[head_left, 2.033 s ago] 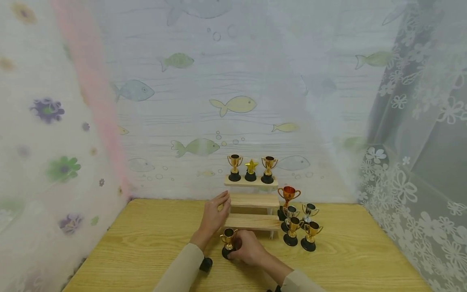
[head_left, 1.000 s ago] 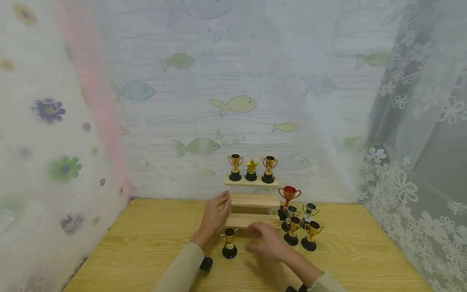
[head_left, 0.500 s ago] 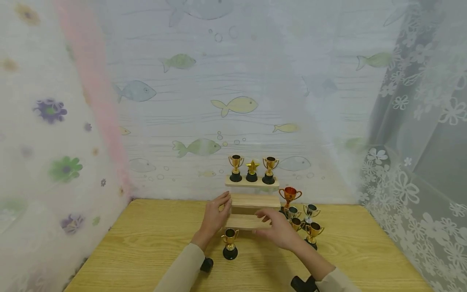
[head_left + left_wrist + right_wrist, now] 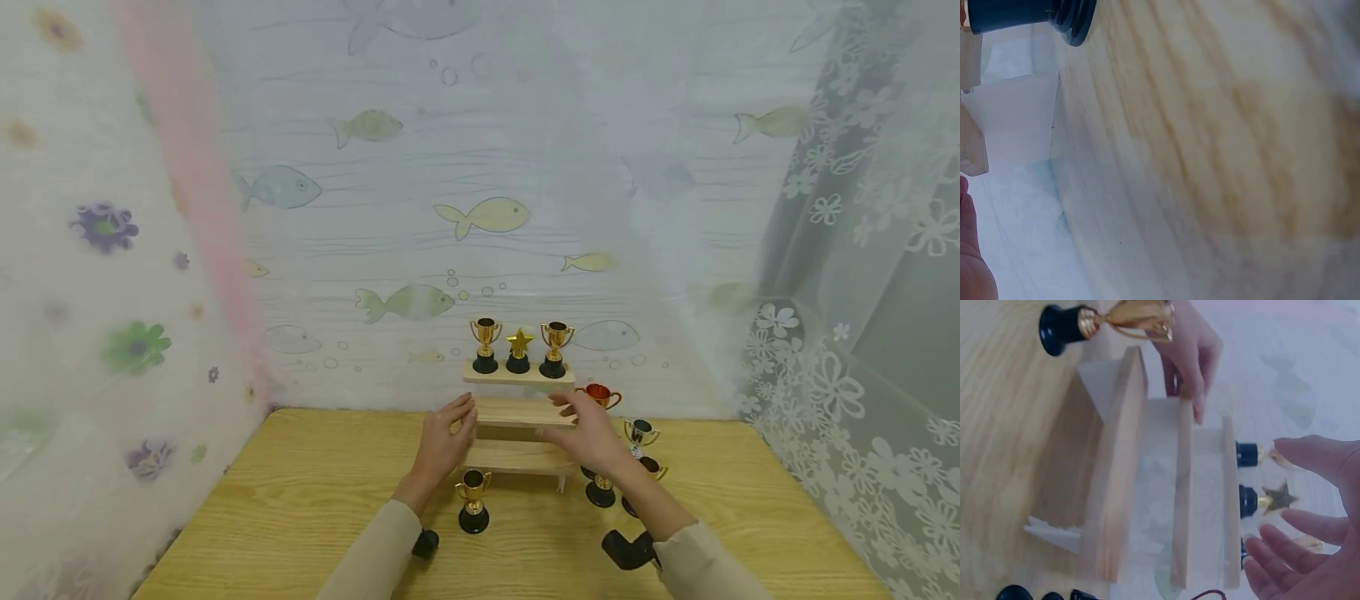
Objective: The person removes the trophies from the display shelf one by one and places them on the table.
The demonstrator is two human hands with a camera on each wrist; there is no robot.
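A three-tier wooden stand rises at the table's back. My left hand touches the left end of its middle board with extended fingertips. My right hand, fingers spread and holding nothing, hovers before the right end of the middle board, partly covering trophies behind it. In the right wrist view the spread right hand overlaps the trophies on the top board. A small gold cup trophy with black base stands upright on the table before the stand's left end. On the top board are two gold cups and a gold star trophy.
Right of the stand several trophies stand on the table, among them an orange-red cup, a silver cup and gold cups. A fish-patterned curtain hangs behind the table, with a lace curtain at right.
My right hand has let go of the front gold cup, leaving it standing, and has moved right and up to the middle board's right end. The left hand stays put.
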